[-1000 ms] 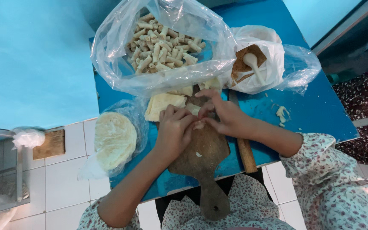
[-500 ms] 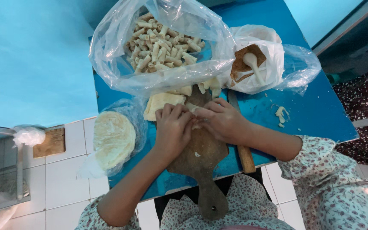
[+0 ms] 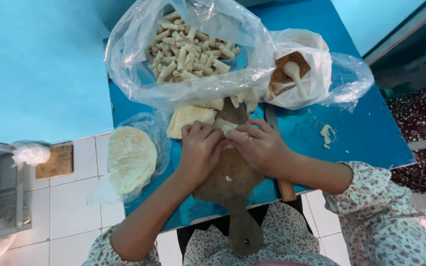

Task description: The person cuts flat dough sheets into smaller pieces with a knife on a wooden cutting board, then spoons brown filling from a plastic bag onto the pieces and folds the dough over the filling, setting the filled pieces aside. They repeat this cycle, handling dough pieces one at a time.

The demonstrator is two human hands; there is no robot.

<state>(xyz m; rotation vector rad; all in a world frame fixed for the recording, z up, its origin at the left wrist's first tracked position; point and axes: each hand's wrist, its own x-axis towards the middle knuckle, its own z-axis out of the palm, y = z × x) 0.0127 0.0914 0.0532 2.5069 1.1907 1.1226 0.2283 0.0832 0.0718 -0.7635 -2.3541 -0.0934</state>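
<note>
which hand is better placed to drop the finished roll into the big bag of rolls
Left, probably. The left hand sits on the wooden board below the big clear bag of rolls; the right hand lies nearer the smaller bag with the spoon. Both hands pinch the pale wrapper.

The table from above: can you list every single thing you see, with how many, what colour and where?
table: one, blue, under everything.
wooden board: one, brown, centre, handle toward the person.
small rolls: many, pale tan, in the clear bag at top.
clear bag: one, see-through, top left.
white bag: one, top right, brown filling and a spoon inside.
round wrappers: a stack, cream, left edge, in thin plastic.
flat sheet: one, cream, above the board.
knife: one, wooden handle, right of the board.
scraps: a few, cream, right side.
left hand: on the board.
right hand: on the board, both pressing a cream wrapper.
</note>
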